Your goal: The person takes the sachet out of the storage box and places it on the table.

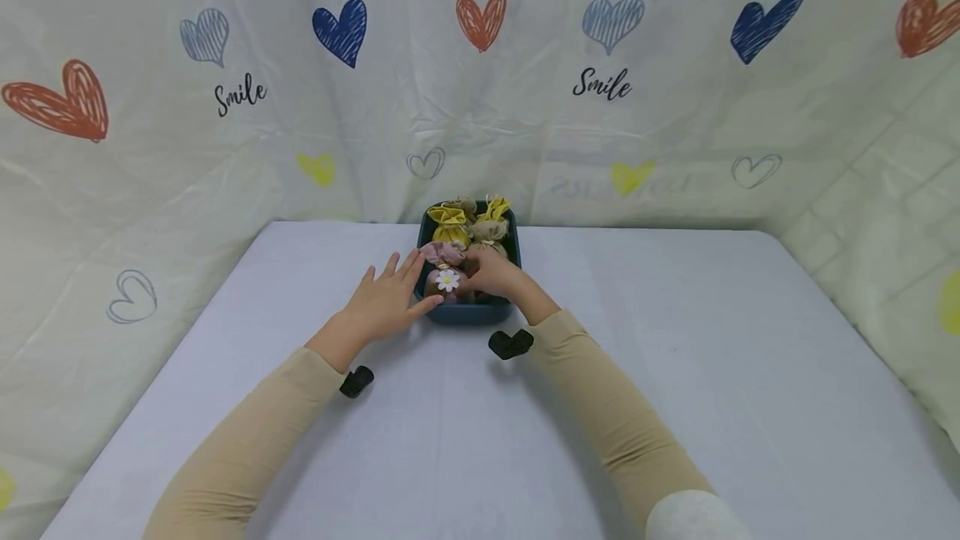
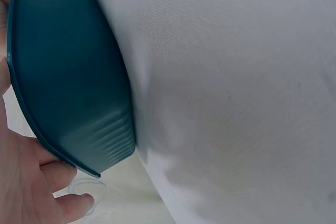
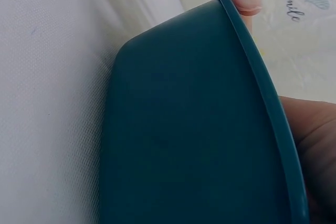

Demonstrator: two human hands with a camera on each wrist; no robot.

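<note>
a pink drawstring pouch (image 1: 442, 260), long axis near-to-far, sits near left in a teal tub (image 1: 468, 315), between hands: left hand (image 1: 386, 304) spread at the left rim; right hand (image 1: 497, 274) nearer, beside the pouch, grip unclear.

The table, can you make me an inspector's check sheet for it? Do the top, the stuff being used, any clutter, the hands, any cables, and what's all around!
Surface: table, covered in white.
Job's things: tub, blue-green, holding yellow bags, tan bags and a pink bag with a white flower.
Clutter: two black things near the wrists; can't tell what they are.
Left hand: fingers spread, touching the tub's rim.
Right hand: over the tub, by the pink bag; grip unclear.
Cables: nothing seen.
Surroundings: pale sheet with hearts and "Smile" on it.
</note>
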